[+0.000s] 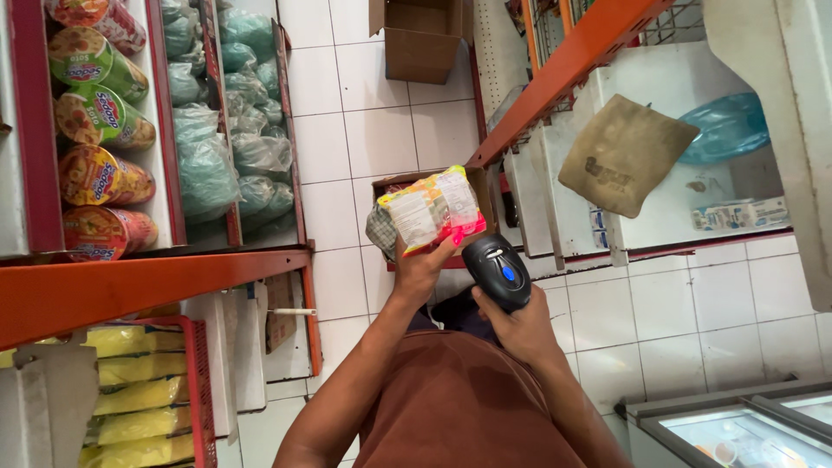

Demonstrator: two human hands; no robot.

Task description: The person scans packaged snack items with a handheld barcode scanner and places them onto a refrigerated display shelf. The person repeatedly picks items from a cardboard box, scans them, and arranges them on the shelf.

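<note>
My left hand [422,267] holds up a colourful noodle packet [432,209], yellow, white and pink, above an open cardboard box [479,186] on the tiled floor. My right hand [523,328] grips a black handheld barcode scanner [496,269] with a blue button. Its head sits just below and to the right of the packet. My brown shirt fills the bottom centre.
Orange-framed shelves on the left carry cup noodles [97,117], bagged green goods [204,165] and yellow packets [139,399]. Another orange shelf [572,69] stands at the right, with a brown sack [622,154] and blue bag [726,126] beyond. A carton [422,39] lies farther off; a chest freezer [737,425] is lower right.
</note>
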